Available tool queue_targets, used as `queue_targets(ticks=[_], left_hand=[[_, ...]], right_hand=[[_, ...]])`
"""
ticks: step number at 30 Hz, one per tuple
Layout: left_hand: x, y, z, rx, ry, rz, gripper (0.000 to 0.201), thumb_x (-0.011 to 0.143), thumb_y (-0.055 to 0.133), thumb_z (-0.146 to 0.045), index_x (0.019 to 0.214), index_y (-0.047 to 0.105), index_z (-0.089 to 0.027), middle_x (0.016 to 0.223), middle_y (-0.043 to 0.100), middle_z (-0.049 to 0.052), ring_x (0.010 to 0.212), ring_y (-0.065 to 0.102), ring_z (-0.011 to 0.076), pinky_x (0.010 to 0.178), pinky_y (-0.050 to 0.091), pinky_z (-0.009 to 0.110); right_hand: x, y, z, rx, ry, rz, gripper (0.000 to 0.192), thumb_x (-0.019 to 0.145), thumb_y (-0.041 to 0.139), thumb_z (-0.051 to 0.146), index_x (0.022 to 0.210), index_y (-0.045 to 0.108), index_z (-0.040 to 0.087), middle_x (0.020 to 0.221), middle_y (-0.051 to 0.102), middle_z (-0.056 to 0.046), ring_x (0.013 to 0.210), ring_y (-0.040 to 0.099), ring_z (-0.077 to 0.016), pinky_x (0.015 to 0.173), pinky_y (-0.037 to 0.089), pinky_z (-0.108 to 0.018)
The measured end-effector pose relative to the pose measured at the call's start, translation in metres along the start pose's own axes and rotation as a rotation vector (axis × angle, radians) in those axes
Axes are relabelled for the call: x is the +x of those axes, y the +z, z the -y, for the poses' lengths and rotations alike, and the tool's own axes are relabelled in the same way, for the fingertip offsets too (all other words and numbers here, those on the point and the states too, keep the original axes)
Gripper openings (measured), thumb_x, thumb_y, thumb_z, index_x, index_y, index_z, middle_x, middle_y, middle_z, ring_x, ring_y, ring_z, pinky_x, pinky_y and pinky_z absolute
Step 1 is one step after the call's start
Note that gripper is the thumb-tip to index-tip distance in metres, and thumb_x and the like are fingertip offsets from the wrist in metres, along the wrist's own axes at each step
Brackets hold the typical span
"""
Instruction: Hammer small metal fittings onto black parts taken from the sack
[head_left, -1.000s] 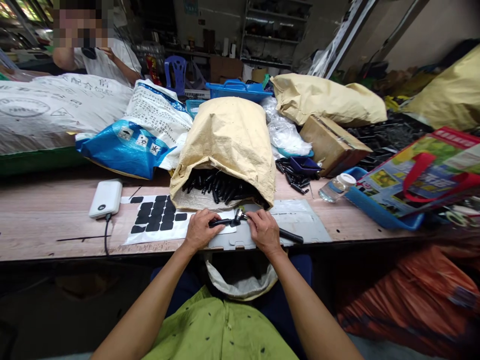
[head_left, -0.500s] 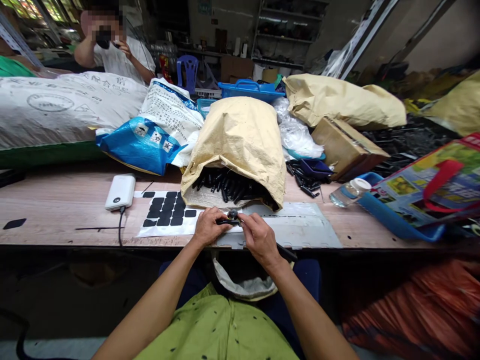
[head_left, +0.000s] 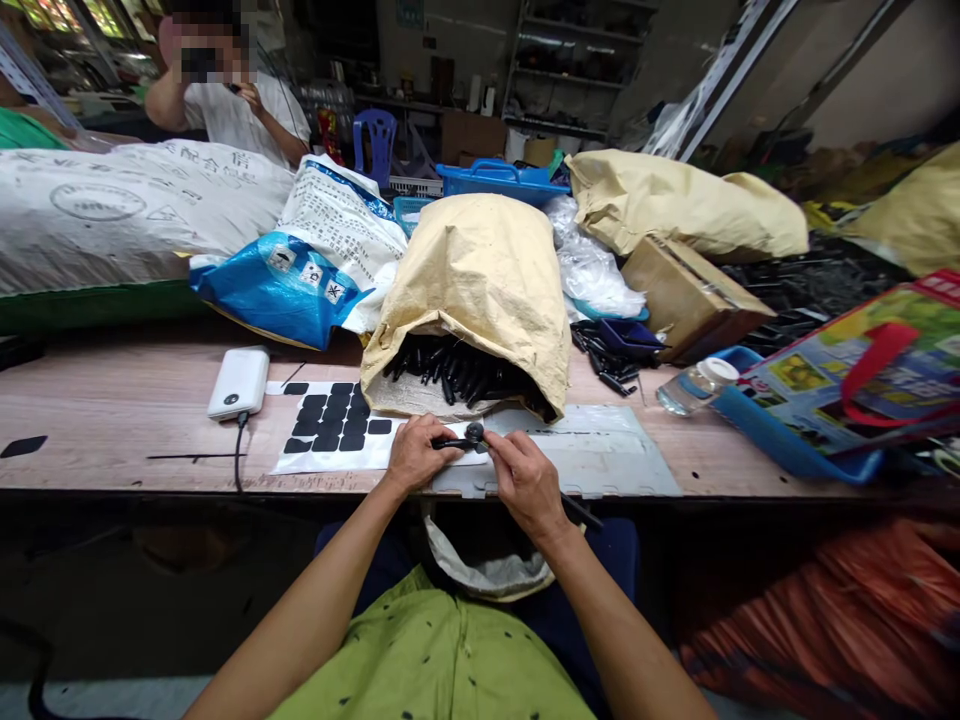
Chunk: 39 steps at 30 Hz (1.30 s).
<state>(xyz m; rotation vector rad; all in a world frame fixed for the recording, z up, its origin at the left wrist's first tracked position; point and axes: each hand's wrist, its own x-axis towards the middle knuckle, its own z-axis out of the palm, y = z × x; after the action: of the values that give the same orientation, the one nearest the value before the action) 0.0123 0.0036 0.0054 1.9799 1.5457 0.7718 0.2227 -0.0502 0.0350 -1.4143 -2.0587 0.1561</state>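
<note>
My left hand (head_left: 414, 455) grips a small black plastic part (head_left: 450, 442) at the table's near edge. My right hand (head_left: 525, 478) pinches a small hammer (head_left: 474, 433) by its head, pressed against that part; the black handle (head_left: 581, 512) sticks out past my wrist. Both rest over a grey plate (head_left: 592, 455). Just beyond lies an open tan paper sack (head_left: 480, 275) with several black parts (head_left: 457, 372) spilling from its mouth. A white sheet of black adhesive pads (head_left: 330, 428) lies left of my left hand.
A white power bank (head_left: 238, 383) with its cable lies at the left. Blue-and-white sacks (head_left: 300, 265), a cardboard box (head_left: 686, 295), a water bottle (head_left: 694, 385) and a blue tray (head_left: 787, 440) crowd the back and right. Another person (head_left: 225, 95) stands far left. A bag (head_left: 487, 570) hangs by my lap.
The view swung left between the first two frames. My right hand has shifted along the hammer, with its handle now angled down off the table edge. My left hand has stayed put.
</note>
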Motion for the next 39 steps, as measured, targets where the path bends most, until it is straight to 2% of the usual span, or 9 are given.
queue_targets(ticks=[3, 8, 15, 23, 27, 29, 33, 36, 39], left_hand=[[0.000, -0.001, -0.001, 0.001, -0.004, 0.006, 0.019, 0.074, 0.082, -0.035, 0.091, 0.080, -0.028, 0.091, 0.070, 0.001, 0.095, 0.060, 0.0212, 0.088, 0.043, 0.034], [-0.001, -0.003, -0.004, 0.002, -0.008, 0.010, 0.017, 0.073, 0.082, -0.032, 0.089, 0.079, -0.028, 0.091, 0.070, 0.000, 0.096, 0.060, 0.0214, 0.089, 0.043, 0.035], [-0.002, -0.002, -0.002, 0.011, 0.026, -0.012, 0.017, 0.070, 0.079, -0.023, 0.086, 0.073, -0.023, 0.091, 0.069, 0.000, 0.095, 0.059, 0.0218, 0.086, 0.043, 0.035], [0.000, -0.002, 0.001, 0.006, 0.035, -0.022, 0.019, 0.072, 0.075, -0.019, 0.088, 0.067, -0.022, 0.092, 0.069, 0.000, 0.094, 0.059, 0.0219, 0.086, 0.043, 0.035], [-0.014, -0.010, -0.015, -0.029, 0.124, -0.026, 0.014, 0.080, 0.073, -0.025, 0.091, 0.066, -0.021, 0.095, 0.069, 0.003, 0.095, 0.058, 0.0225, 0.087, 0.043, 0.035], [-0.032, -0.012, -0.029, -0.113, 0.219, 0.066, 0.015, 0.087, 0.068, -0.031, 0.098, 0.067, -0.021, 0.098, 0.070, 0.004, 0.096, 0.060, 0.0214, 0.087, 0.045, 0.033], [-0.076, 0.001, -0.056, -0.135, 0.280, 0.448, 0.020, 0.096, 0.058, -0.038, 0.109, 0.066, -0.025, 0.097, 0.072, 0.002, 0.088, 0.066, 0.0183, 0.080, 0.049, 0.028], [-0.092, 0.028, -0.061, 0.164, 0.134, 0.588, 0.028, 0.094, 0.056, -0.032, 0.118, 0.064, -0.021, 0.101, 0.075, 0.009, 0.094, 0.070, 0.0267, 0.085, 0.052, 0.038], [-0.088, 0.052, -0.056, 0.426, -0.132, 0.679, 0.034, 0.088, 0.055, -0.017, 0.118, 0.067, -0.010, 0.109, 0.074, 0.022, 0.106, 0.070, 0.0362, 0.092, 0.053, 0.049]], right_hand=[[-0.003, 0.000, -0.006, -0.025, 0.017, 0.017, 0.034, 0.103, 0.046, 0.023, 0.130, 0.065, 0.027, 0.094, 0.064, -0.005, 0.092, 0.062, -0.0196, 0.083, 0.049, -0.028], [0.003, -0.003, -0.027, -0.072, 0.052, -0.065, 0.033, 0.102, 0.047, 0.024, 0.129, 0.066, 0.026, 0.099, 0.066, -0.005, 0.094, 0.062, -0.0187, 0.084, 0.049, -0.027], [0.007, 0.007, -0.064, -0.199, 0.023, -0.050, 0.023, 0.096, 0.057, 0.020, 0.111, 0.074, 0.024, 0.092, 0.063, -0.005, 0.087, 0.056, -0.0202, 0.081, 0.045, -0.031], [0.006, 0.010, -0.062, -0.217, 0.040, -0.054, 0.023, 0.095, 0.057, 0.024, 0.113, 0.072, 0.024, 0.094, 0.062, -0.006, 0.089, 0.052, -0.0220, 0.084, 0.041, -0.033], [0.006, 0.009, -0.061, -0.208, 0.048, -0.052, 0.022, 0.095, 0.057, 0.024, 0.113, 0.071, 0.024, 0.094, 0.061, -0.005, 0.089, 0.052, -0.0216, 0.083, 0.041, -0.033], [0.006, 0.009, -0.062, -0.209, 0.052, -0.050, 0.022, 0.095, 0.058, 0.024, 0.113, 0.071, 0.024, 0.094, 0.061, -0.005, 0.090, 0.052, -0.0215, 0.083, 0.041, -0.033], [0.005, 0.011, -0.063, -0.224, 0.058, -0.047, 0.022, 0.095, 0.058, 0.025, 0.112, 0.071, 0.024, 0.094, 0.061, -0.006, 0.090, 0.051, -0.0218, 0.084, 0.041, -0.033], [0.005, 0.011, -0.062, -0.225, 0.064, -0.047, 0.022, 0.095, 0.058, 0.025, 0.113, 0.071, 0.024, 0.094, 0.061, -0.006, 0.090, 0.052, -0.0220, 0.083, 0.041, -0.033], [0.005, 0.011, -0.062, -0.221, 0.065, -0.045, 0.022, 0.094, 0.058, 0.025, 0.112, 0.071, 0.024, 0.094, 0.061, -0.006, 0.090, 0.052, -0.0221, 0.083, 0.041, -0.033]])
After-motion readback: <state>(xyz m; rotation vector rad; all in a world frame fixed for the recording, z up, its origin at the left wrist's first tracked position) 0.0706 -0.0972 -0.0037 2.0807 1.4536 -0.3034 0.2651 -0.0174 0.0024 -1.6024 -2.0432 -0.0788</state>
